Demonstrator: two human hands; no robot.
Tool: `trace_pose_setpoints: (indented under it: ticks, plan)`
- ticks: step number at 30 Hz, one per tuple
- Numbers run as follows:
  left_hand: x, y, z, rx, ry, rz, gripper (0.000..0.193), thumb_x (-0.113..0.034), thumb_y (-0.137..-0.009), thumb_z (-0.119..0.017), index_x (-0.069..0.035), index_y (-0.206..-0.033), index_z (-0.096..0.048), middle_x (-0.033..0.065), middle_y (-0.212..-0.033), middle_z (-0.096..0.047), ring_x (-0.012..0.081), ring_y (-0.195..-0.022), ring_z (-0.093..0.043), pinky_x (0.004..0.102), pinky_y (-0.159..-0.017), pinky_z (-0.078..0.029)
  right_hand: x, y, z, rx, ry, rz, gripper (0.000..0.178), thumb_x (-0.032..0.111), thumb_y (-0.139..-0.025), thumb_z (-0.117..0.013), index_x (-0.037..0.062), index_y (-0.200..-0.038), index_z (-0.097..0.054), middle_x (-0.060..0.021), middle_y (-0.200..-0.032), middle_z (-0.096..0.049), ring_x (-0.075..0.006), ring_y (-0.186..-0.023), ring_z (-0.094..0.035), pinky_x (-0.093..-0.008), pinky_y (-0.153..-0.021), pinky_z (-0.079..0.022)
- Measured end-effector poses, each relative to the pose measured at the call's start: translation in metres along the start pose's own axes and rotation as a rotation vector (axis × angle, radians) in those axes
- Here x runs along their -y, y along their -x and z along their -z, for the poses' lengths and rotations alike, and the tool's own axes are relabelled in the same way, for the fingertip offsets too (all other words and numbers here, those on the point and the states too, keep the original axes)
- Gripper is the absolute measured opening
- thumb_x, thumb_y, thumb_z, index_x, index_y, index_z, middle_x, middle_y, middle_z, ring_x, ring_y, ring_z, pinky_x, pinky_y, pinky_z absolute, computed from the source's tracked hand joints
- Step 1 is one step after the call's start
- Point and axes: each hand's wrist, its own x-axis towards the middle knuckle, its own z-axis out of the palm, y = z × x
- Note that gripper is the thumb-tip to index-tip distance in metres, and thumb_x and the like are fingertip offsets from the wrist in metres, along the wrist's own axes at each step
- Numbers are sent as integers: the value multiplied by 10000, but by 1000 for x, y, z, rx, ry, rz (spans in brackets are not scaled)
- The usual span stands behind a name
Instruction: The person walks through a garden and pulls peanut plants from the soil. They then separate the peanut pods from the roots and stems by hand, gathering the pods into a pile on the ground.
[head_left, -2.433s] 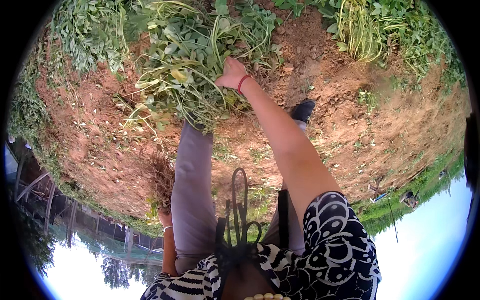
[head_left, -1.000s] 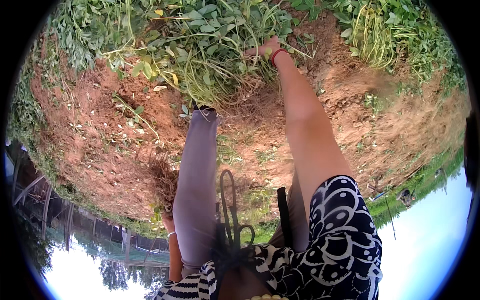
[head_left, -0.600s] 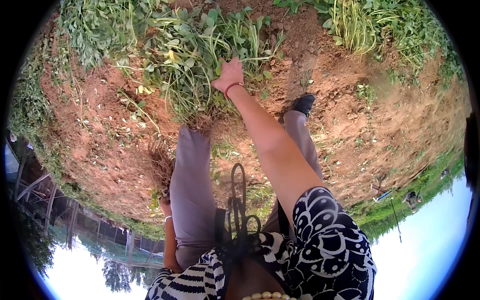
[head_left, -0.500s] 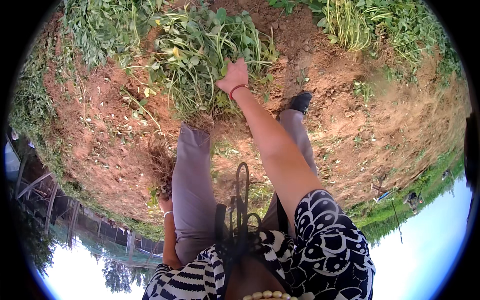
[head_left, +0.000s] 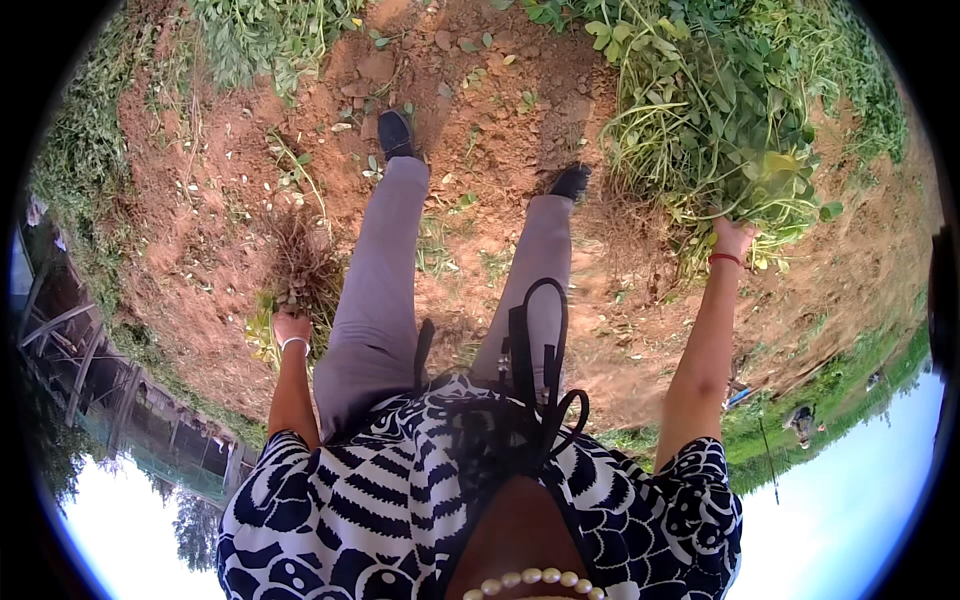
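Observation:
My left hand (head_left: 291,325), a pale band at its wrist, is closed round a bunch of uprooted peanut plants (head_left: 300,262). Their brown, tangled roots point away from me, and a few yellow-green leaves show beside the fingers. Far out to the right, my right hand (head_left: 735,238), with a red band at the wrist, grips a big leafy bundle of peanut plants (head_left: 715,130). Its roots hang at the bundle's left side. The bundle partly overlaps the greenery behind it, so where it ends is hard to tell. Leaves partly hide the right fingers.
Reddish loose soil (head_left: 480,110) with scattered leaves lies around my two dark shoes (head_left: 395,133). More leafy plants (head_left: 265,40) lie at the far left. Wooden posts (head_left: 85,370) and netting stand at the left edge. A person (head_left: 800,422) is in the distance at right.
My right hand has swung from the middle to the right, and the leafy bundle there has gone with it. The left hand has moved outward with its bunch. My left shoe now shows.

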Motion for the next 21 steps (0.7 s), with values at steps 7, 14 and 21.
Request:
trace_pose_setpoints:
  ticks: [7,14,21]
  plan:
    - [0,3,71,-45,-115,-47,272,-268,-752,-586,-94,-959,-620,216,-979,-582,364,-880,-593,425,-787,-470,-145,117,91,234,61,-466,968,412,-578,-724,-51,-1326,-320,-256,-1417,-178,-330,-1293,-281,-341,-1053,-284]
    - [-46,-8,161,-131,-40,-258,235,-184,-713,-598,-126,-940,-623,177,-964,-591,332,-896,-590,431,-784,-470,-209,354,88,410,-26,-720,807,377,-602,-713,-19,-1239,-417,-259,-1247,-349,-383,-1082,-471,-406,-921,-406]
    - [-204,1,272,-245,-270,-539,480,-259,-623,-716,-115,-1039,-525,129,-954,-610,333,-892,-595,431,-765,-474,-200,547,32,676,-315,-1120,757,294,-569,-748,17,-1215,-468,-220,-1244,-383,-342,-1094,-473,-410,-913,-410]
